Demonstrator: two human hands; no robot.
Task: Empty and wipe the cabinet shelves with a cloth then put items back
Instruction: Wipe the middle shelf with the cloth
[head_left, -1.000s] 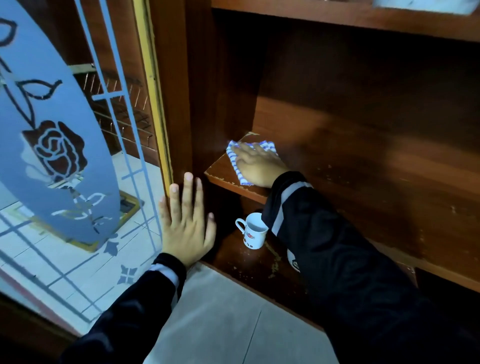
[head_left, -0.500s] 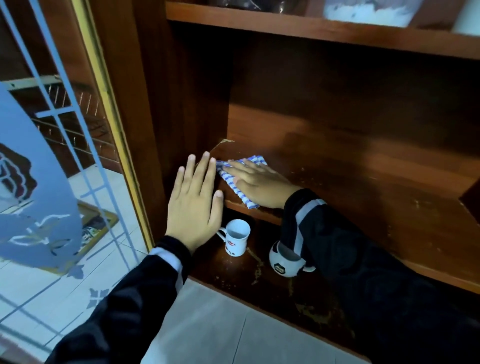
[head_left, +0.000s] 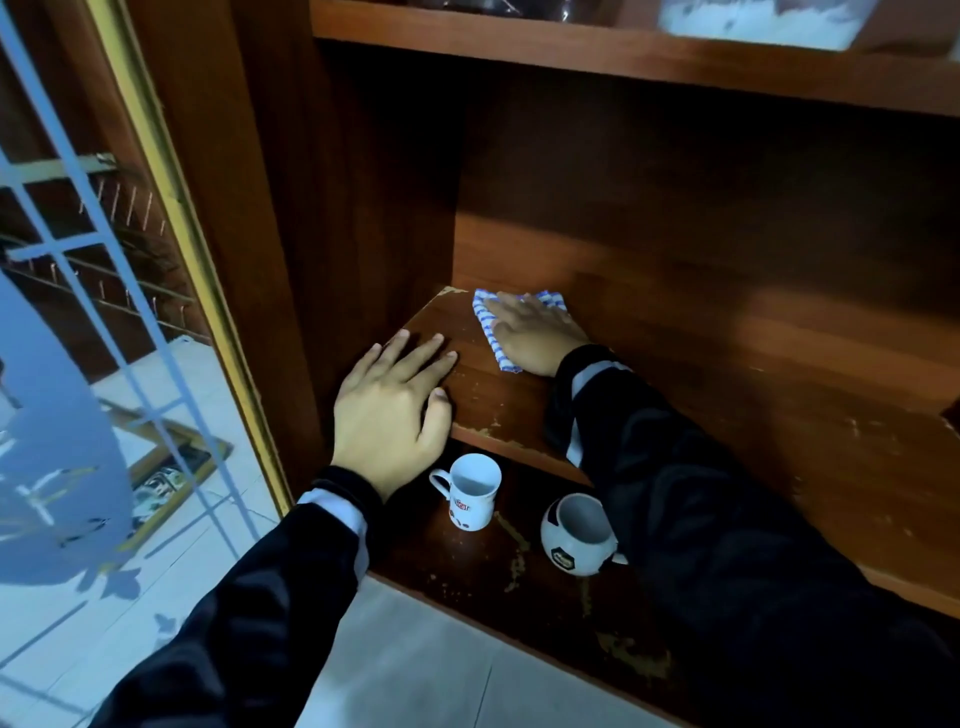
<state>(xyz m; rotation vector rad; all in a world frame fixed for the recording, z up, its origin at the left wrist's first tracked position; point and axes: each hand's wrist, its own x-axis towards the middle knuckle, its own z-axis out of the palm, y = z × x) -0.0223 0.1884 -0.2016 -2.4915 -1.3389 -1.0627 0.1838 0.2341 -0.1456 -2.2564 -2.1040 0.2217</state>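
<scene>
My right hand (head_left: 535, 335) lies flat on a blue-and-white striped cloth (head_left: 488, 332), pressing it onto the bare middle shelf (head_left: 727, 374) of a dark wooden cabinet, near the back left corner. My left hand (head_left: 389, 405) rests palm down, fingers spread, on the front left edge of the same shelf and holds nothing. On the bottom shelf (head_left: 467, 566) stand a white mug (head_left: 470, 499) with a red logo and a football-patterned mug (head_left: 576, 535).
The glass cabinet door (head_left: 78, 364), with a frosted rose pattern and a gold frame, stands open on the left. The upper shelf (head_left: 623, 52) carries some items, including something white. Grey floor tiles (head_left: 415, 670) lie in front of the cabinet.
My left hand has moved from the door's edge onto the front left of the middle shelf. My right hand has slid the cloth a little deeper toward the back corner.
</scene>
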